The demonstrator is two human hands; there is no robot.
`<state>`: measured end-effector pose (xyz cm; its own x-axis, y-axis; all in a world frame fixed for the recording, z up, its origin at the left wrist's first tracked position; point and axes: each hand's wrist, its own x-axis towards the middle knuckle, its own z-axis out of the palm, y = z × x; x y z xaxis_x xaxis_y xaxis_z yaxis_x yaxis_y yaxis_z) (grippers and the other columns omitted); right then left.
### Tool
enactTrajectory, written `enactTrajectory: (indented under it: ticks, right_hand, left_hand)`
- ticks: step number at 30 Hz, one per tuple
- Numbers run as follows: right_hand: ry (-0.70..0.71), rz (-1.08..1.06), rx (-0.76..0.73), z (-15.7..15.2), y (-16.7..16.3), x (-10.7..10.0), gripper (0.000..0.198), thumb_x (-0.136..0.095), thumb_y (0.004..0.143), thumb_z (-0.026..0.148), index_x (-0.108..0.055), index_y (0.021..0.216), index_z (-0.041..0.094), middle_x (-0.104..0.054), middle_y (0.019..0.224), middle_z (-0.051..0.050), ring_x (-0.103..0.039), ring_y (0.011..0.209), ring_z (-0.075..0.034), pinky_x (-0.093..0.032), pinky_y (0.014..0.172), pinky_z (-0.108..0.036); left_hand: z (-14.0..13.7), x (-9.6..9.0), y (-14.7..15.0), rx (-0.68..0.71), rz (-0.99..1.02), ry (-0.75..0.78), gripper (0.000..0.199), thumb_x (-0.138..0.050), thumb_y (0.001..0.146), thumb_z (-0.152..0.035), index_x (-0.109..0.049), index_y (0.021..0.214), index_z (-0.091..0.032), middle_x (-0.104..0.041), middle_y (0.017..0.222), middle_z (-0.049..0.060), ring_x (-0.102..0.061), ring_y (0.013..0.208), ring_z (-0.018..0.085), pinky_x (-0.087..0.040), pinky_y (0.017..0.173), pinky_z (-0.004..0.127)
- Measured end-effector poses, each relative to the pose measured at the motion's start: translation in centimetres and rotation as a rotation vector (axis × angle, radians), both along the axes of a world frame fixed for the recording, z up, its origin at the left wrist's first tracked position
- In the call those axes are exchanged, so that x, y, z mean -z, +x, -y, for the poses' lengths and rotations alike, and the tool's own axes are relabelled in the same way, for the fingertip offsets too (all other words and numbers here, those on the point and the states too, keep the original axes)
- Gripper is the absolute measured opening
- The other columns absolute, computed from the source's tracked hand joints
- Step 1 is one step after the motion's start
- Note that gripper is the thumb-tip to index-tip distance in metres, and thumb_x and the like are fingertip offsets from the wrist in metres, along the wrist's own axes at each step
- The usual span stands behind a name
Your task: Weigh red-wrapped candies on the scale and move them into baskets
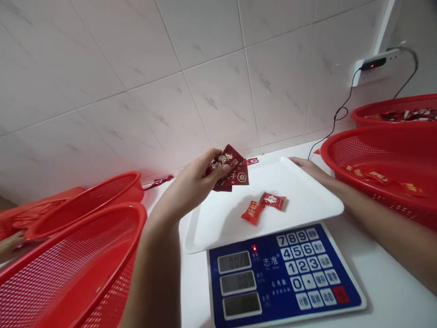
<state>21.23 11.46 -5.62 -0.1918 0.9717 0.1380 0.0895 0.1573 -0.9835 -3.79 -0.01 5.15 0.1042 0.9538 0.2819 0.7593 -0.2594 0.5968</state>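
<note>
Red baskets (382, 155) flanking white tray (307, 214)

We read 志准 in white on the scale's blue panel (283, 273), w/ keypad digits 7 8 9, 4 5 6, 1 2 3, 0. Top display (234, 262) seems to show 0020, not sure; other key labels too small. Dark red packets (230, 172) in left hand (198, 184) carry gold characters, unreadable.

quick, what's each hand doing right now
Left hand: closed on dark red packets, held above the white tray.
Right hand: resting open on the tray's far edge, holding nothing.
</note>
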Motion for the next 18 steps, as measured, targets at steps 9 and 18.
enactTrajectory:
  ticks: [9,18]
  right_hand:
    - [-0.184,-0.182,0.018,0.7,0.4,0.2,0.007,-0.066,0.082,0.027,-0.073,0.085,0.027,-0.072,0.115,-0.005,-0.069,0.103,-0.024,-0.057,0.086,-0.034]
    - [0.246,-0.007,0.020,3.4,-0.8,-4.4,0.030,-0.055,0.098,0.035,-0.065,0.121,0.021,-0.060,0.139,-0.006,-0.055,0.129,-0.020,-0.042,0.113,-0.040]
  left_hand:
    - [-0.9,0.7,0.0,0.029,0.151,-0.043,0.041,-0.060,0.089,-0.057,-0.063,0.112,-0.024,-0.072,0.098,0.007,-0.066,0.089,0.025,-0.048,0.066,0.031]
    - [-0.6,0.0,1.6,0.069,0.371,-0.023,0.035,-0.071,0.085,-0.047,-0.065,0.108,-0.021,-0.073,0.100,0.007,-0.069,0.088,0.022,-0.054,0.068,0.028]
